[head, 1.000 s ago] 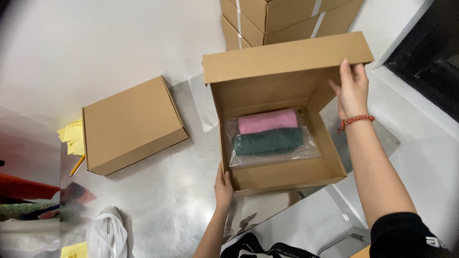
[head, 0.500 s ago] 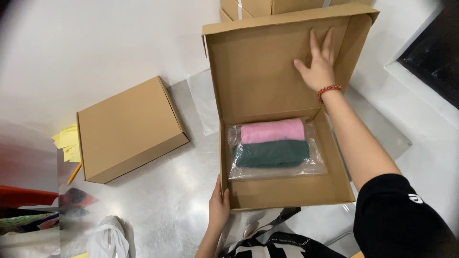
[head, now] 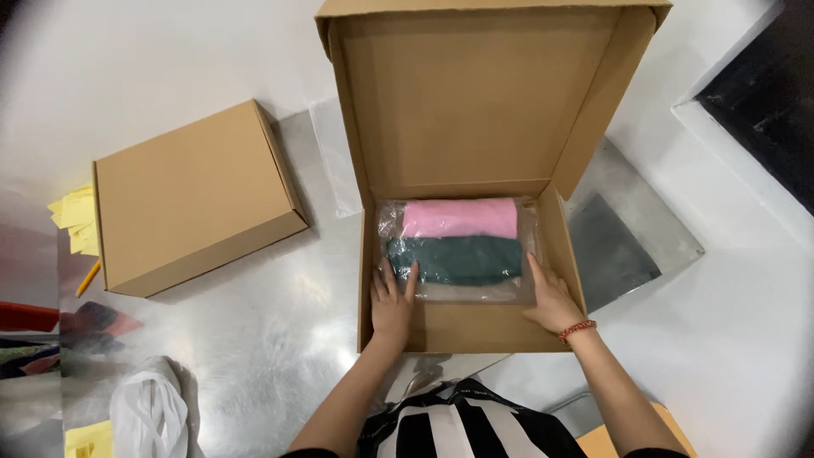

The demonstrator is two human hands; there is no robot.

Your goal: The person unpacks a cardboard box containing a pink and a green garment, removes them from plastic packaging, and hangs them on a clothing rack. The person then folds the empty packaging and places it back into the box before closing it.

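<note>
An open cardboard box [head: 471,329] stands on the shiny metal table, its lid [head: 475,97] raised toward the far side. Inside lies a clear plastic bag [head: 458,293] with a rolled pink cloth [head: 459,218] and a dark green cloth [head: 458,259]. My left hand [head: 392,301] rests flat inside the box at the bag's left edge, fingers apart. At the bag's right edge, my right hand [head: 549,297], with a red bracelet on the wrist, also lies flat with spread fingers. Neither hand grips anything.
A closed cardboard box [head: 191,199] sits to the left. Yellow paper notes [head: 75,222] and a pencil lie at the far left edge. A white plastic bag [head: 151,411] is at the bottom left. A dark flat sheet [head: 612,250] lies right of the open box.
My right hand came down from the raised lid into the box. My left hand moved from the box's front wall to the bag. The lid now stands fully open.
</note>
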